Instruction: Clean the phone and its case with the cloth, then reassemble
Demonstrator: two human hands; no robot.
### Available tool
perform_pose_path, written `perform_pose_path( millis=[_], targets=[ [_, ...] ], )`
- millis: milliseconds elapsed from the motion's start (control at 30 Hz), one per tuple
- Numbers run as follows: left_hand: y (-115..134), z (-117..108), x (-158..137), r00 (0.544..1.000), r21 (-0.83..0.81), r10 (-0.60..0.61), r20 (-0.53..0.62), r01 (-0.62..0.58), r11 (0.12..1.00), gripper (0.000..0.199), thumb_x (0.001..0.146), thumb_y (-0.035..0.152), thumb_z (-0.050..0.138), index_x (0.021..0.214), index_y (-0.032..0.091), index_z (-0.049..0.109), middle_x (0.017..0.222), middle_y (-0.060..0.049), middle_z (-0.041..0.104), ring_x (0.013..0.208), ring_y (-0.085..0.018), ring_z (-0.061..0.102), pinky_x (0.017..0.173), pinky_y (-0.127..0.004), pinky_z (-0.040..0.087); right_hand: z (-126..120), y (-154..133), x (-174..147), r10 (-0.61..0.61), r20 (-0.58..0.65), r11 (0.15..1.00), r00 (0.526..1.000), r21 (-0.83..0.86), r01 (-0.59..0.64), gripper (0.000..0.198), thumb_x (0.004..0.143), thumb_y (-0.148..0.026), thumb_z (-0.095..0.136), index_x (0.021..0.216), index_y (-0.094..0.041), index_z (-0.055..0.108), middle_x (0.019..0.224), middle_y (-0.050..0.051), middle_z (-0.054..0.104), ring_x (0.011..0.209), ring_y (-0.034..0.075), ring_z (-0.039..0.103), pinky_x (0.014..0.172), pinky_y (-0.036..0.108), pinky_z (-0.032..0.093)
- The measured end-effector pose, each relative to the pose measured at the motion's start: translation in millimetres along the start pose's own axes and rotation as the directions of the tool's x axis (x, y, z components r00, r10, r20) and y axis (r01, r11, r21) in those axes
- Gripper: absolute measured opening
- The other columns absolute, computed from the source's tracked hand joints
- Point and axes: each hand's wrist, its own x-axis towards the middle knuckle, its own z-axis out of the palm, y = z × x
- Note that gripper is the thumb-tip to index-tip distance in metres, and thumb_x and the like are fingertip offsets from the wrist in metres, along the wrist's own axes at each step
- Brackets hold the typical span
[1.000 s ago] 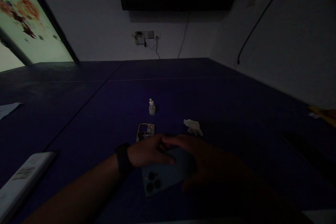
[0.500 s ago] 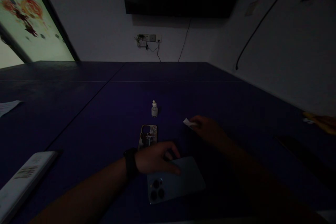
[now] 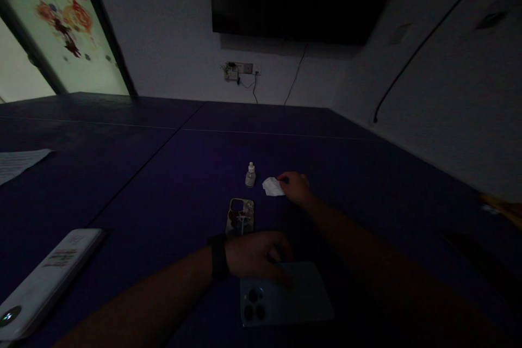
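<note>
A blue-grey smartphone [image 3: 296, 296] lies back side up on the dark table, its camera cluster toward the left. My left hand [image 3: 259, 255], with a black watch on the wrist, grips the phone's far edge, thumb on the back and fingers curled beyond. Farther out, my right hand [image 3: 296, 187] pinches the edge of a white tissue [image 3: 272, 186], spread low over the table. Left of the tissue stands a small dropper bottle [image 3: 250, 176] with a white top. A patterned phone case [image 3: 241, 215] lies beyond my left wrist, partly hidden by it.
A long white box [image 3: 53, 277] lies at the left, with a paper sheet [image 3: 22, 163] behind it. A dark flat object [image 3: 468, 250] and something yellow [image 3: 505, 209] are at the right. A large screen [image 3: 305, 0] hangs on the wall beyond the table.
My right hand has moved left toward the dropper bottle with the tissue, which now looks more spread out. My left hand stays on the smartphone. The whole view has shifted slightly.
</note>
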Motion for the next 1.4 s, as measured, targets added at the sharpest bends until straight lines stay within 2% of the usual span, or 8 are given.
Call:
perform_pose_path(
  millis=[233, 400, 600, 833, 900, 967, 1100, 1400],
  targets=[
    [-5, -3, 4, 1.000, -0.044, 0.025, 0.000, -0.025, 0.999, 0.062, 0.057, 0.048, 0.092, 0.104, 0.020, 0.064, 0.086, -0.002, 0.071, 0.067, -0.016, 0.062, 0.055, -0.026, 0.044, -42, -25, -58, -0.151, 0.142, 0.987, 0.978, -0.026, 0.156, 0.025, 0.092, -0.028, 0.055, 0.110, -0.022, 0.071, 0.107, 0.007, 0.072, 0.098, 0.023, 0.066, 0.090, 0.041, 0.052],
    [-12, -4, 6, 0.983, -0.264, 0.186, -0.001, -0.179, 0.948, 0.056, 0.061, 0.044, 0.092, 0.102, 0.019, 0.063, 0.094, -0.001, 0.071, 0.082, -0.015, 0.065, 0.072, -0.028, 0.049, -84, -49, -156, -0.263, 0.670, 0.930, 0.694, -0.016, 0.368, 0.082, 0.069, -0.046, 0.087, 0.143, -0.031, 0.056, 0.143, 0.011, 0.061, 0.124, 0.033, 0.061, 0.102, 0.046, 0.051],
    [-7, -5, 1, 1.000, -0.365, 0.030, -0.005, -0.029, 0.931, 0.088, 0.055, 0.047, 0.095, 0.128, 0.021, 0.053, 0.081, 0.002, 0.069, 0.062, -0.012, 0.060, 0.059, -0.024, 0.043, -72, -55, -187, -0.233, 0.631, 0.919, 0.740, -0.106, 0.380, 0.068, 0.066, -0.028, 0.084, 0.132, -0.027, 0.064, 0.132, 0.011, 0.066, 0.115, 0.033, 0.064, 0.097, 0.046, 0.051],
    [7, -46, -15, 0.981, -0.644, 0.069, -0.183, -0.172, 0.745, 0.085, 0.083, 0.086, 0.040, 0.126, 0.015, 0.056, 0.073, -0.008, 0.072, 0.052, -0.015, 0.060, 0.049, -0.023, 0.038, -57, -60, -177, -0.327, 0.375, 0.892, 0.868, -0.181, 0.414, 0.059, 0.070, -0.029, 0.080, 0.126, -0.026, 0.064, 0.125, 0.010, 0.065, 0.110, 0.032, 0.061, 0.093, 0.046, 0.050],
    [4, -59, -16, 0.901, -0.574, 0.039, -0.432, -0.308, 0.759, 0.077, 0.085, 0.083, 0.038, 0.118, 0.016, 0.059, 0.077, -0.008, 0.073, 0.044, -0.012, 0.054, 0.044, -0.022, 0.033, -49, -57, -170, -0.287, 0.236, 0.898, 0.928, -0.270, 0.347, 0.048, 0.074, -0.031, 0.077, 0.120, -0.024, 0.065, 0.119, 0.012, 0.066, 0.107, 0.032, 0.061, 0.092, 0.048, 0.049],
    [-3, -68, -14, 0.706, -0.432, -0.004, -0.708, -0.429, 0.793, 0.070, 0.087, 0.078, 0.036, 0.101, 0.015, 0.061, 0.070, -0.007, 0.070, 0.039, -0.011, 0.047, 0.042, -0.023, 0.031, -38, -51, -159, -0.207, 0.141, 0.914, 0.968, -0.325, 0.243, 0.046, 0.080, -0.038, 0.073, 0.121, -0.019, 0.063, 0.116, 0.014, 0.066, 0.105, 0.032, 0.063, 0.091, 0.048, 0.050],
    [-19, -78, -6, 0.465, -0.279, -0.025, -0.885, -0.486, 0.828, 0.045, 0.088, 0.061, 0.043, 0.088, 0.018, 0.058, 0.056, 0.001, 0.057, 0.041, -0.010, 0.043, 0.043, -0.022, 0.030, -12, -39, -140, -0.049, 0.140, 0.904, 0.989, -0.414, 0.104, 0.050, 0.087, -0.043, 0.066, 0.126, -0.013, 0.059, 0.112, 0.017, 0.065, 0.103, 0.033, 0.065, 0.090, 0.045, 0.051],
    [-35, -84, -2, 0.342, -0.113, 0.031, -0.939, -0.392, 0.913, 0.025, 0.082, 0.039, 0.051, 0.078, 0.017, 0.062, 0.055, 0.003, 0.052, 0.047, -0.011, 0.043, 0.047, -0.023, 0.031, 16, -39, -144, 0.040, 0.069, 0.717, 0.997, -0.697, 0.019, 0.053, 0.093, -0.047, 0.058, 0.134, -0.014, 0.056, 0.121, 0.024, 0.059, 0.103, 0.038, 0.065, 0.080, 0.045, 0.053]
  ],
)
